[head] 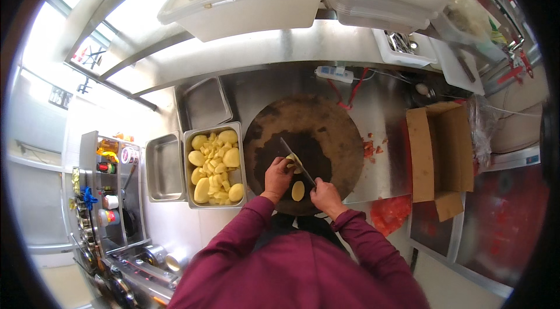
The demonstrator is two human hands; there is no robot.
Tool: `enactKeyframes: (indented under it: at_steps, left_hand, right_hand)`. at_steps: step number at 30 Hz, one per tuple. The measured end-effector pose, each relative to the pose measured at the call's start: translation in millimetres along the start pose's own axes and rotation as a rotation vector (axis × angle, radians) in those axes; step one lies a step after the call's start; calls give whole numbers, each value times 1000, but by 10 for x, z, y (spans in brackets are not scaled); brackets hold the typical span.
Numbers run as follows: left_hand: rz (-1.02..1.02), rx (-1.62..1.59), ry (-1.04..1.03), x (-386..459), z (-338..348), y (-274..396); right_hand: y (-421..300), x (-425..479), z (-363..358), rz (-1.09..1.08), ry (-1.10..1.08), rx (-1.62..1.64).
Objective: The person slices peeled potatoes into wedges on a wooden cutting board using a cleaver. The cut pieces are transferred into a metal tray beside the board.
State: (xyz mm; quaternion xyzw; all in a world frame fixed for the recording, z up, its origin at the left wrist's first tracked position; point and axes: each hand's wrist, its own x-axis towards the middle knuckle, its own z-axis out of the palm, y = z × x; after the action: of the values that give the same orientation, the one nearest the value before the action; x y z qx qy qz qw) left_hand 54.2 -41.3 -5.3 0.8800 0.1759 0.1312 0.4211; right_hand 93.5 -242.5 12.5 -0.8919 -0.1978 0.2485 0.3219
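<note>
A round wooden chopping block (306,112) lies before me, its middle dark and wet-looking. My right hand (326,195) grips a knife (302,164) by the handle, the blade slanting away to the upper left. Against the blade, the fingertips of my left hand (278,177) hold a piece of peeled potato (294,163), partly hidden by fingers and blade. Nearer to me, a flat oval potato piece (298,191) rests on the block between my hands. Left of the block stands a steel pan (239,134) with whole peeled potatoes (231,157) and cut potato chunks (215,166).
Two steel pans (164,169) (203,103) sit beyond the potato pan. A power strip (334,74) with a red cord lies behind the block. Red scraps (372,149) and an open cardboard box (420,156) are at right. A steel shelf (262,53) bearing plastic tubs (258,11) crosses the back.
</note>
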Motion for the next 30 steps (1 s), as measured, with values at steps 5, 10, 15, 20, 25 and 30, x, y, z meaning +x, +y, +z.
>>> enactKeyframes:
  at_steps: [5, 10, 15, 20, 25, 30]
  left_hand:
    - [-47, -33, 17, -71, -9, -23]
    - [-58, -63, 47, -102, -39, -9]
    - [-79, -76, 44, -95, -39, 1]
    - [-69, -67, 42, -94, -34, -8]
    - [-77, -85, 39, -96, -19, -12]
    - [-70, -45, 25, -95, 4, -42]
  right_hand:
    - [82, -82, -2, -34, 47, 68]
    - [-89, -212, -252, -49, 55, 97]
    - [-90, -405, -334, -85, 42, 40]
    - [-19, -522, -293, -63, 2, -10]
    - [-37, -550, -271, -51, -3, -46]
    - [-71, -528, -276, -2, -71, -104]
